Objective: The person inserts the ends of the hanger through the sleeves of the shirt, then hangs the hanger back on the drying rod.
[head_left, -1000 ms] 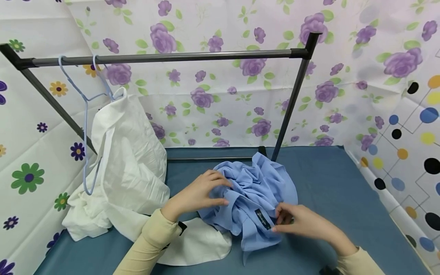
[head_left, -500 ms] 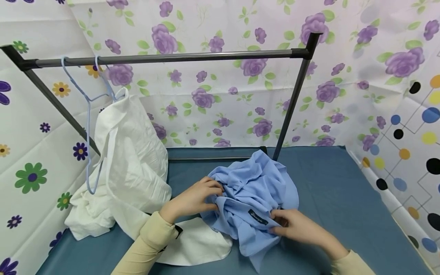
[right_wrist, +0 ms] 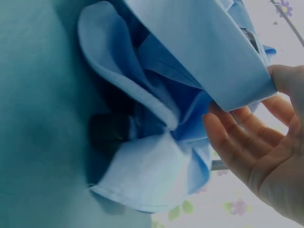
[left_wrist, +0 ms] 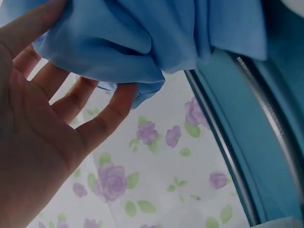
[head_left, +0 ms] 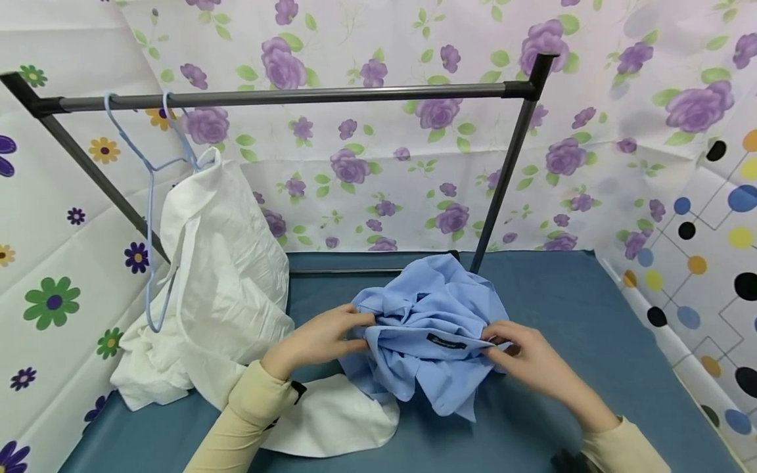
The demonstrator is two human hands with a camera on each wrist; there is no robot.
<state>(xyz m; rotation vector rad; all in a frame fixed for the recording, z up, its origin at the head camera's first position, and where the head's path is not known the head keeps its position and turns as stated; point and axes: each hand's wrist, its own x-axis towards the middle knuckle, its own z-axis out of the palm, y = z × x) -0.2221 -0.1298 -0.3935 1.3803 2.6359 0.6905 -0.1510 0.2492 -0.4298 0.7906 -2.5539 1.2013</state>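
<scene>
A crumpled light blue shirt [head_left: 455, 295] is bunched in front of me, with a black label [head_left: 446, 341] facing up inside its collar band. My left hand [head_left: 322, 338] pinches the left part of the collar; in the left wrist view, the fingers [left_wrist: 116, 107] lie behind the blue cloth and the thumb in front. At the collar's other end, my right hand [head_left: 529, 358] pinches the corner between thumb and fingers. The right wrist view shows that collar corner [right_wrist: 237, 90] held, with loose blue folds hanging beside it.
A dark metal rack [head_left: 307, 97] spans the back. Two light blue hangers [head_left: 149, 197] hang at its left, one bearing a white garment [head_left: 230, 263]. Part of white cloth [head_left: 340, 420] lies under my left forearm on the blue-green table cover [head_left: 591, 328].
My right hand has moved up and slightly right with the collar corner, and the collar now stretches level between both hands. The left hand has shifted slightly left. The label has turned nearly horizontal.
</scene>
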